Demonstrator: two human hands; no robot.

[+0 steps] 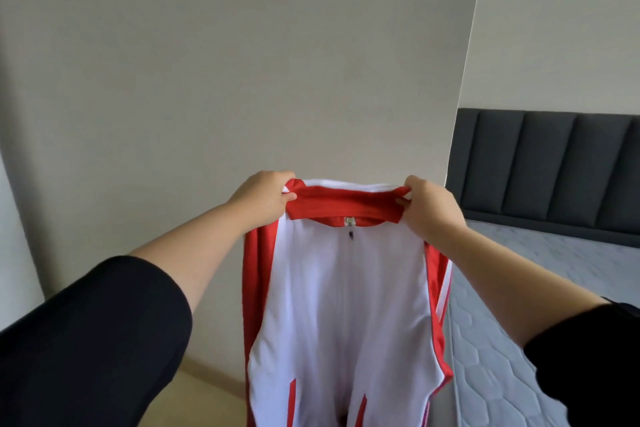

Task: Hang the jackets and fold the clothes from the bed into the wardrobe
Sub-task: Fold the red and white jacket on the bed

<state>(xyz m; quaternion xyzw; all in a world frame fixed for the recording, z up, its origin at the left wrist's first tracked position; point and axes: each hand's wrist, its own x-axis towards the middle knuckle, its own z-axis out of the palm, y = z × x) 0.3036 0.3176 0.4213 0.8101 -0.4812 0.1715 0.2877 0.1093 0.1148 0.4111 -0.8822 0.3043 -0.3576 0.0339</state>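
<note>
A white track jacket with red sleeves and a red collar hangs in front of me, zipped up, its front facing me. My left hand grips the left end of the red collar. My right hand grips the right end of the collar. Both arms are stretched forward and hold the jacket up in the air. The jacket's lower part runs out of view at the bottom. No hanger and no wardrobe are in view.
A plain pale wall stands straight ahead. To the right lies a bed with a bare grey quilted mattress and a dark padded headboard. Light wooden floor shows at the lower left.
</note>
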